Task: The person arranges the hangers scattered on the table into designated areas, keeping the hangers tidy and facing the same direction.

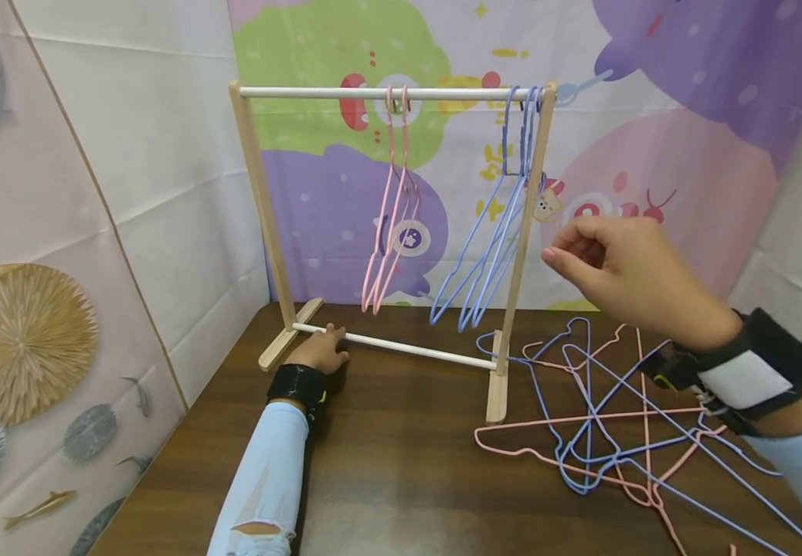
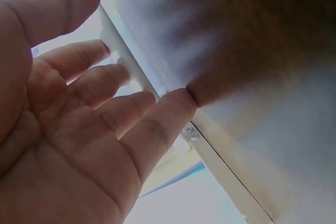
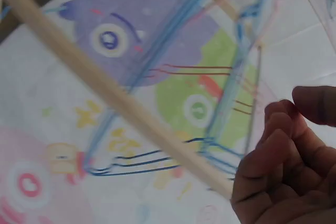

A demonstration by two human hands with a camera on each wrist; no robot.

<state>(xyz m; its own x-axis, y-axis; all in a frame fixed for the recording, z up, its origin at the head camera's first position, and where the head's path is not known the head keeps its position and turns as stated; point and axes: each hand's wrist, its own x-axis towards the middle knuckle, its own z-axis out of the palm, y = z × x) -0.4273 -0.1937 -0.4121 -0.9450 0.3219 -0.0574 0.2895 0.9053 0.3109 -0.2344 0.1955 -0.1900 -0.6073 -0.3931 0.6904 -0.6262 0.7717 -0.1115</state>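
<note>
A small clothes rack with wooden posts (image 1: 265,205) and a white top rail (image 1: 317,93) stands on the table. My left hand (image 1: 317,351) rests at its white lower bar (image 1: 415,350), near the left post, with fingers loosely extended over the bar. Pink hangers (image 1: 389,224) hang mid-rail; several blue hangers (image 1: 484,239) hang together by the right post. My right hand (image 1: 626,270) is raised in the air to the right of that post. Its fingers (image 3: 262,166) are loosely bent toward the thumb, with nothing held.
Loose pink and blue hangers (image 1: 589,421) lie tangled on the brown table (image 1: 387,479), right of the rack. A cartoon-print cloth (image 1: 345,185) hangs behind, and a patterned cloth (image 1: 130,154) covers the left side. Each wrist wears a black strap (image 1: 297,382).
</note>
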